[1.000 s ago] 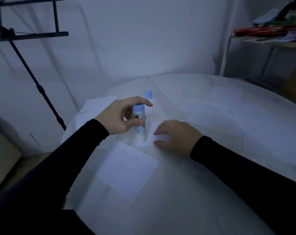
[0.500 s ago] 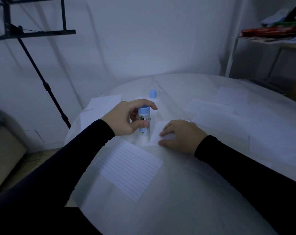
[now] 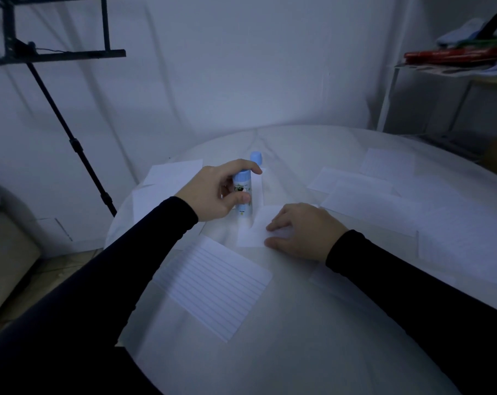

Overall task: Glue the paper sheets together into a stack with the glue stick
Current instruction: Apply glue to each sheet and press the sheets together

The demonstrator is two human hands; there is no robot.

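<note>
Left hand (image 3: 213, 195) wraps around the glue stick (image 3: 243, 195), thumb across the front of the tube, fingers curled over the top, holding it upright at centre frame. The tip points down at a small white sheet (image 3: 255, 220) lying on the surface (image 3: 312, 323); whether it actually touches the paper, I cannot tell. Right hand (image 3: 301, 232) lies flat on that sheet's near right corner, fingers spread and relaxed, pinning it. Just behind the stick stands its blue cap (image 3: 256, 157), off and upright.

This looks like the gluing stroke, stick working on the pinned sheet. Plenty left to do: a lined sheet (image 3: 213, 283) waits at lower centre, more sheets (image 3: 364, 195) lie scattered toward the right of the frame, and others (image 3: 167, 181) sit behind the left wrist.

The next move calls for covering the sheet's edges with glue while the right hand keeps it from sliding, then fetching another sheet, probably the lined one close by, squaring it over the glued face and pressing it flat.
</note>
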